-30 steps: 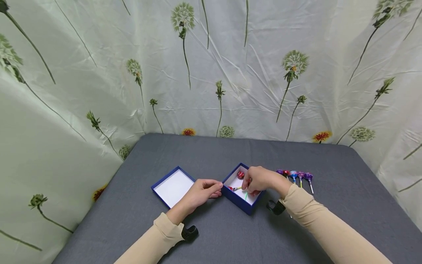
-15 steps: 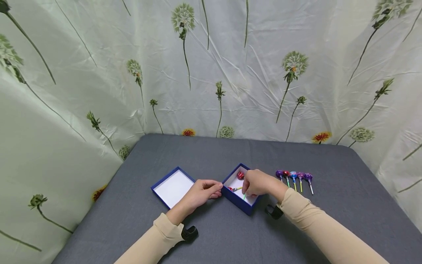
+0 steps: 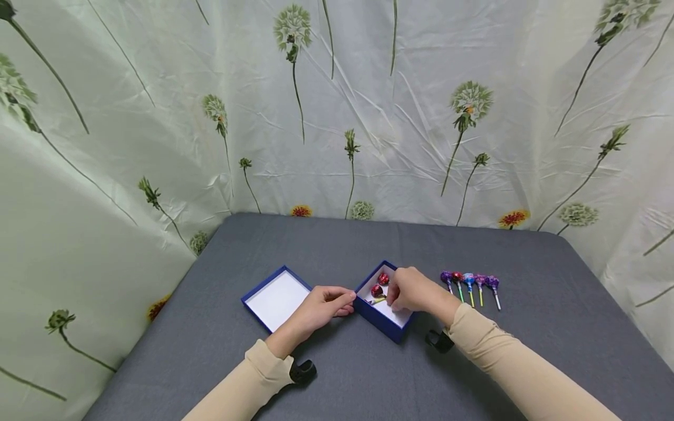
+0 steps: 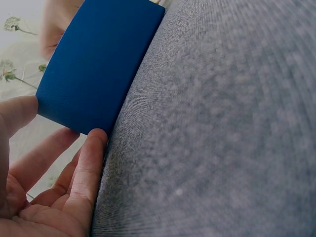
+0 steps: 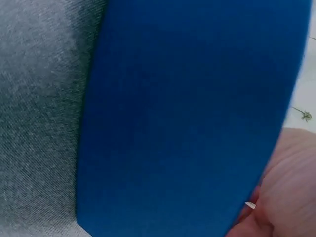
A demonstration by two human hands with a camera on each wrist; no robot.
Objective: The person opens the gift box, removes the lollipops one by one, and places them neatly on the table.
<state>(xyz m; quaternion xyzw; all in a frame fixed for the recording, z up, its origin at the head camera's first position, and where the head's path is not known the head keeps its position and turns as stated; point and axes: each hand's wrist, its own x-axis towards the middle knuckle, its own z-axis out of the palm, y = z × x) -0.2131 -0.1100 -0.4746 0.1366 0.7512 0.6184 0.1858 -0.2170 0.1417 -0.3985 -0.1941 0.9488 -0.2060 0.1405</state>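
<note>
An open blue box (image 3: 380,318) with a white inside stands mid-table. My left hand (image 3: 329,304) holds its left corner; in the left wrist view the thumb and fingertips meet the blue box (image 4: 98,69) at its near end. My right hand (image 3: 411,291) reaches over the right wall into the box, fingers curled and pinching a red-headed lollipop (image 3: 376,290), its stick hidden by the fingers. A red lollipop (image 3: 383,279) lies in the far corner, and a yellow stick (image 3: 378,301) shows by the near wall. In the right wrist view, the wall hides the fingertips.
A blue-rimmed box lid (image 3: 276,297), white side up, lies left of the box, partly behind my left hand. Several wrapped lollipops (image 3: 469,280) lie in a row at right on the grey tablecloth (image 3: 337,245). A flowered curtain (image 3: 337,117) hangs behind.
Inside the box my right hand has shifted slightly; a second red lollipop head now shows beside the yellow stick, and the green stick has gone from sight. The left hand stays at the corner.
</note>
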